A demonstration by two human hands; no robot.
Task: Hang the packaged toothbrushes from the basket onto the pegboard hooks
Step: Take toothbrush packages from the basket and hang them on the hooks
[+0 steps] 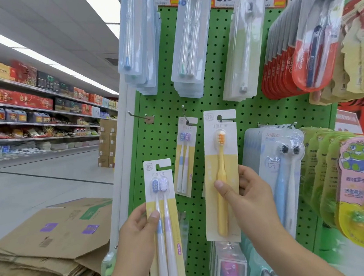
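The left hand has its fingers clamped on a two-brush pack, thumb in front. The right hand pinches a yellow-brush pack before the green pegboard.

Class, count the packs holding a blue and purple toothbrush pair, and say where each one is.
2: one twin pack held in the left hand, one hanging pack on the pegboard hook. Others may be hidden.

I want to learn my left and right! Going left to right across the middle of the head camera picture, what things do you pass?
Flattened brown cardboard boxes → two-brush yellow-card pack in left hand → single yellow toothbrush pack in right hand → pink frog-picture pack.
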